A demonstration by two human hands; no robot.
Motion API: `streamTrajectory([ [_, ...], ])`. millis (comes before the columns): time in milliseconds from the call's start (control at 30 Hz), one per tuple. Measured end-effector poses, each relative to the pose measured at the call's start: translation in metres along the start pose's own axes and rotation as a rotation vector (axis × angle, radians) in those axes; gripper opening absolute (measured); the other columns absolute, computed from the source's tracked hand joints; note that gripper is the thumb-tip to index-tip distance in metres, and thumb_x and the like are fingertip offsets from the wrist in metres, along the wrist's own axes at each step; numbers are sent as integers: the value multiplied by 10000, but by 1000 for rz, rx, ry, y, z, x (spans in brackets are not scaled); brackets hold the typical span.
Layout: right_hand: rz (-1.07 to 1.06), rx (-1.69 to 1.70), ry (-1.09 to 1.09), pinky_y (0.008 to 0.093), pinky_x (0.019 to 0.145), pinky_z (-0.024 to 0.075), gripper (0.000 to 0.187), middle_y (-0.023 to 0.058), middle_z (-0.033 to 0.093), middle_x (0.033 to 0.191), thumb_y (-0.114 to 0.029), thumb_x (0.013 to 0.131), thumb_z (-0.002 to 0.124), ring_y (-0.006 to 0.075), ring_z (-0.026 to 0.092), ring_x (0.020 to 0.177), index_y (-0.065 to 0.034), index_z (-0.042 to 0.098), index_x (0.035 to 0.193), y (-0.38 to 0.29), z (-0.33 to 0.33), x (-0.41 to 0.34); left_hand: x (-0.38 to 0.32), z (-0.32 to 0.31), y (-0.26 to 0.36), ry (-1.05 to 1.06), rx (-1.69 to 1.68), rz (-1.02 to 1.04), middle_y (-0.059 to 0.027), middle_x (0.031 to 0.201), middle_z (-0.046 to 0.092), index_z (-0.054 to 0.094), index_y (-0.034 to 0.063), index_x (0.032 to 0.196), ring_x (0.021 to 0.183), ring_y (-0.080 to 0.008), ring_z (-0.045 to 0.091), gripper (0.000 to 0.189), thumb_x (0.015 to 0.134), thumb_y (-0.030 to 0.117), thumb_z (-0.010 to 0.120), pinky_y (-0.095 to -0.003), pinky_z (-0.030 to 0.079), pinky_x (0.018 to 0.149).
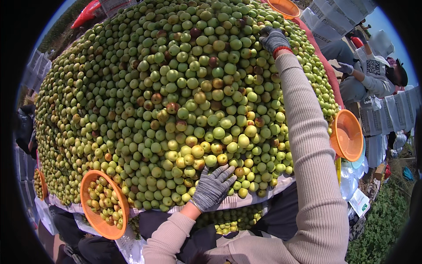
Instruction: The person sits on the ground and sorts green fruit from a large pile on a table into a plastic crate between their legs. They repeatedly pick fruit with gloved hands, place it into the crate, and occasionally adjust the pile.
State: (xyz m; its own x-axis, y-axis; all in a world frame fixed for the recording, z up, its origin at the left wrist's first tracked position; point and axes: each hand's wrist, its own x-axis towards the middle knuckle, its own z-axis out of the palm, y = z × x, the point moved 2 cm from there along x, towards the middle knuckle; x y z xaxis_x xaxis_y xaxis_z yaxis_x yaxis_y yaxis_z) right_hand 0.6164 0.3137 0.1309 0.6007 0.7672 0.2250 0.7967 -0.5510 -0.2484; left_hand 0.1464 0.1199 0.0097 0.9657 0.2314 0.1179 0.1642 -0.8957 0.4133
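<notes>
A great heap of small round green fruit (141,109), which look like fresh jujubes, spreads before me; some bear red-brown patches. My left hand (214,186), in a grey knitted glove, lies palm down at the heap's near edge. Its fingers are apart and touch the nearest fruit. My right hand (274,39), gloved alike with a red cuff, stretches to the far right of the heap. Its fingers bend down onto the fruit, and whether they hold one is hidden.
An orange plastic basket (127,211) partly filled with fruit stands at the near left. Another orange basket (347,135) sits at the right edge, a third orange basket (285,8) at the far edge. A seated co-worker (372,74) and stacked white-wrapped crates (389,112) are to the right.
</notes>
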Motion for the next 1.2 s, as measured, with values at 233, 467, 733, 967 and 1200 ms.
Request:
streamTrajectory([
  [233, 132, 175, -178, 402, 980, 473, 445, 158, 672, 1165, -415, 857, 641, 294, 636, 1101, -115, 660, 1186, 17, 12, -58, 2, 2, 2, 41, 91, -3, -5, 1359, 575, 670, 212, 1146, 1235, -194, 531, 445, 717, 325, 705, -578, 272, 1077],
  [467, -216, 241, -155, 378, 971, 482, 466, 162, 655, 1212, -256, 845, 695, 297, 628, 1111, -101, 608, 1276, -44, 20, -66, 0, 3, 1, 59, 38, -17, -2, 1352, 584, 680, 207, 1153, 1245, -194, 535, 340, 828, 264, 601, -596, 286, 1070],
  [733, -123, 88, -197, 422, 966, 479, 452, 185, 651, 1180, -301, 832, 691, 359, 612, 1111, -133, 611, 1244, -75, 20, -97, -3, 10, 0, -1, 118, -9, -8, 1398, 547, 669, 233, 1184, 1306, -173, 479, 330, 867, 249, 579, -580, 279, 1097],
  [967, -169, 117, -66, 441, 994, 467, 318, 178, 514, 1314, -264, 887, 628, 367, 566, 1172, -227, 635, 1203, -121, 3, -101, -6, 9, 4, -31, 149, -25, 1, 1374, 567, 675, 244, 1172, 1330, -190, 462, 320, 871, 298, 583, -601, 275, 1096],
  [1200, -109, -392, -342, 465, 1028, 451, 484, 167, 493, 1410, -182, 854, 637, 345, 533, 1256, -203, 557, 1331, -165, 17, -90, -3, 4, 2, -93, 122, -30, 8, 1420, 513, 661, 238, 1185, 1342, -181, 441, 331, 866, 250, 577, -605, 257, 1103],
])
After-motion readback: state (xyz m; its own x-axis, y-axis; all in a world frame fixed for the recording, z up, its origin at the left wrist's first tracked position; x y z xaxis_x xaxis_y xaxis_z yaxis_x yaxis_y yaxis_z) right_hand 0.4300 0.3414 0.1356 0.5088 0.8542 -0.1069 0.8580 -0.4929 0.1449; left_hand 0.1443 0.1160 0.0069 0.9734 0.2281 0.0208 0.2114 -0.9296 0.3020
